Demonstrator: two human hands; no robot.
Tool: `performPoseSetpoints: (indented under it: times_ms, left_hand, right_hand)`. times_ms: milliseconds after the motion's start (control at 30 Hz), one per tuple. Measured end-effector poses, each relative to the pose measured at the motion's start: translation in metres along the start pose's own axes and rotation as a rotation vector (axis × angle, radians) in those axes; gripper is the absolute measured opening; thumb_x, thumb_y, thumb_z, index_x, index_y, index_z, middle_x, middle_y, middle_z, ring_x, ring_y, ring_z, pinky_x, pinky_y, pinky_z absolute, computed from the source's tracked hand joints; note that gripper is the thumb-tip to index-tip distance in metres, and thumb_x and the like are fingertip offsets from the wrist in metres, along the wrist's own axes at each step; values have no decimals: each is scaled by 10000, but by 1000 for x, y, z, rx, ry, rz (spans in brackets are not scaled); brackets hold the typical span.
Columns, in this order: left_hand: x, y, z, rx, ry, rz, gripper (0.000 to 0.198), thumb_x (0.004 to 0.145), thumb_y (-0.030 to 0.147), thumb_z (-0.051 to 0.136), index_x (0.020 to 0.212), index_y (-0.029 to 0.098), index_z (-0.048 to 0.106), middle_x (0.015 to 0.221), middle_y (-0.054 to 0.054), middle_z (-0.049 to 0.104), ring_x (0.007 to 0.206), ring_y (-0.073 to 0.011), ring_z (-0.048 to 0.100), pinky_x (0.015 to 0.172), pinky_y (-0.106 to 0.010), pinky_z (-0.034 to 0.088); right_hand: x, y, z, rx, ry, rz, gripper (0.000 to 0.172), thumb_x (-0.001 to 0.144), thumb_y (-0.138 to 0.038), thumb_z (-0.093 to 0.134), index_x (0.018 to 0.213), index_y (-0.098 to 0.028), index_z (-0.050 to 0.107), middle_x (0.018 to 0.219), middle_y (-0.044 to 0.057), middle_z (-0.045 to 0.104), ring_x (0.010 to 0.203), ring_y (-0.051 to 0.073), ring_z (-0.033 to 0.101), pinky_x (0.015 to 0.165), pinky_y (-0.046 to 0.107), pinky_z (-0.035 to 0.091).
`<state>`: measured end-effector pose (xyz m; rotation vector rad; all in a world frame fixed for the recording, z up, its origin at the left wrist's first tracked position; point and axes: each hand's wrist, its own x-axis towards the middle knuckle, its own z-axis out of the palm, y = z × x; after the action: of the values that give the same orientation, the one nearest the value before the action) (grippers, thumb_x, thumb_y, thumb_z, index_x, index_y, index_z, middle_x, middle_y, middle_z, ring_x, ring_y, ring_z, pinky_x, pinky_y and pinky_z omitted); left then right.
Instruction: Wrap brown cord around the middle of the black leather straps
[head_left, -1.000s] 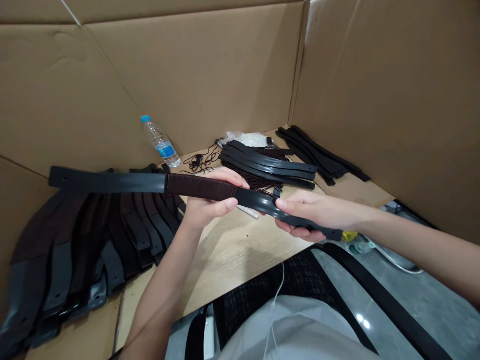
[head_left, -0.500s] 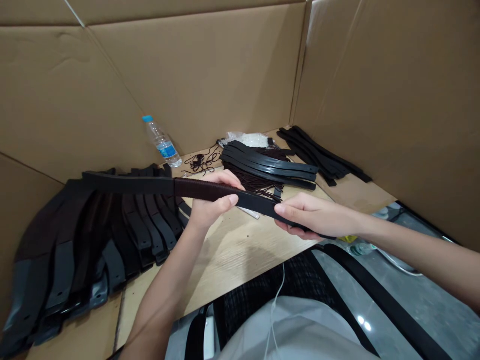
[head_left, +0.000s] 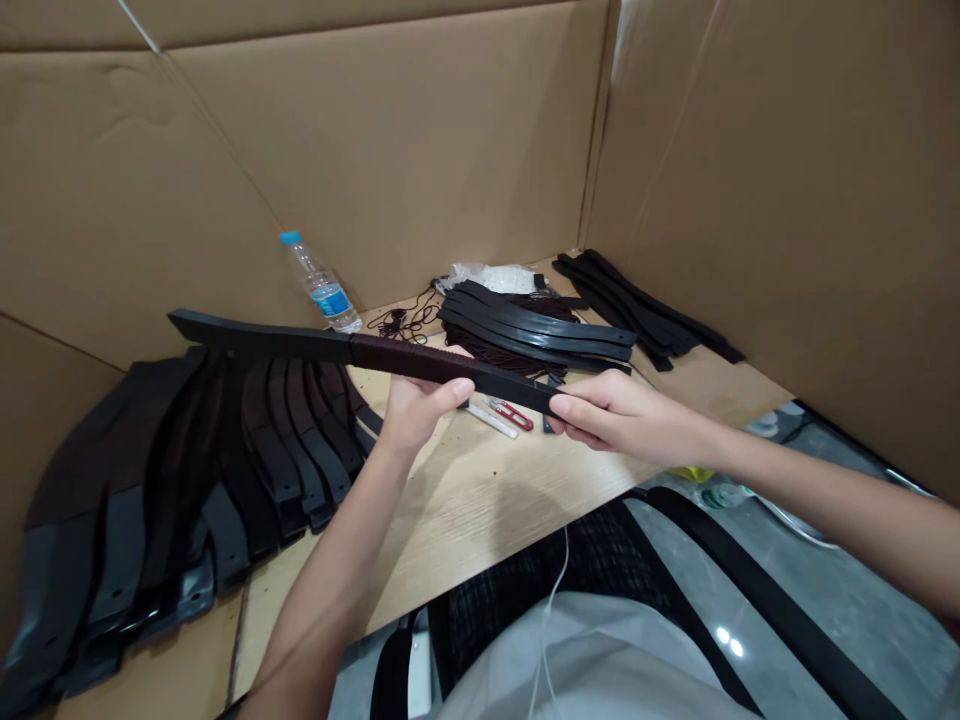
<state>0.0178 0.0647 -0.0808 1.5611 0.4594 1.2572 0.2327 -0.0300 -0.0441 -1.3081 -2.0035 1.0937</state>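
Observation:
A long, slightly curved black strip (head_left: 262, 338) is held up above the table, its middle section wound tightly with dark brown cord (head_left: 409, 358). My left hand (head_left: 424, 402) is closed around the wrapped part from below, thumb on the near side, most fingers hidden behind it. Gripping the strip's right end is my right hand (head_left: 622, 415), thumb in front and fingers behind. Below the strip lie red-handled thread snips (head_left: 514, 413) and a thin white tool (head_left: 491, 419) on the table.
Many similar wrapped strips (head_left: 120, 540) are piled at left. Plain black strips (head_left: 540, 330) lie over brown cords at the back, more strips (head_left: 637, 305) at right. A water bottle (head_left: 330, 295) stands by the cardboard wall (head_left: 390, 150). The wooden table's (head_left: 442, 520) front edge faces me.
The strip has been raised, its left end and my right hand moving upward. The red snips beneath have come into view. My left hand keeps hold of the wrapped section.

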Motion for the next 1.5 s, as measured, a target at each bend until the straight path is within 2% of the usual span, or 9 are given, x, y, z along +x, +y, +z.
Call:
performPoseSetpoints:
  times_ms: [167,267,433,700,867,1100,1267,1400,1500]
  left_hand:
    - [6,3,-5,45,-124,-22,341,667,410,806,947,224,748,1024,-72,750,1012,-254,689,942,-401,531]
    - [8,13,-13,143,-87,-53,393,697,402,786,1037,216,728,1144,-93,722,1128,-259,646,972,-381,522]
    - [6,30,-20,-21,64,-85,486,705,548,740,1059,221,680,965,-78,752,822,-201,716,658,-270,578]
    - [4,46,-19,-19,234,-111,440,688,578,769,842,173,695,624,-11,688,393,-99,572,357,-206,437]
    - [7,45,-20,8,248,-201,407,675,501,806,666,138,622,571,-14,655,408,-109,603,365,-187,462]
    - [6,33,-14,-7,329,-217,395,726,549,725,736,169,615,631,-11,673,489,-143,660,475,-231,569]
    - [5,40,-21,49,377,-141,194,721,321,703,679,177,579,698,-5,708,659,-166,718,639,-274,623]
    - [7,48,-34,26,463,-70,95,685,236,680,698,193,597,699,7,727,739,-178,735,668,-273,621]
    - [10,48,-41,-46,501,-74,86,675,225,683,724,201,616,722,3,741,786,-172,736,703,-257,620]
  right_hand:
    - [8,2,-16,-236,258,-110,517,949,-579,375,666,-177,536,564,-29,430,530,102,381,532,251,286]
    - [11,3,-29,-386,384,-125,469,946,-541,412,695,-181,579,601,-4,507,555,122,430,556,271,304]
    - [12,3,-36,-600,453,-219,412,941,-525,443,886,-186,670,821,75,685,731,196,600,663,308,400]
    - [11,-6,-30,-983,515,-236,466,924,-601,432,904,-205,677,750,73,647,674,193,572,545,304,292]
    - [8,-11,-30,-1102,623,-261,409,940,-540,442,890,-210,679,736,71,640,674,191,558,547,312,286]
    - [4,-14,-14,-1266,701,-226,277,902,-284,467,678,-199,607,623,70,580,609,187,518,491,317,225]
    - [11,-15,-9,-1083,614,-73,149,849,-281,529,817,-180,633,769,58,662,604,163,541,489,287,213]
    - [14,-15,-32,-623,335,13,221,823,-367,599,962,-211,671,753,15,666,634,155,564,550,265,336]
    - [12,-7,-56,-167,134,-30,411,740,-454,710,1057,-197,662,786,20,663,663,152,577,582,271,420]
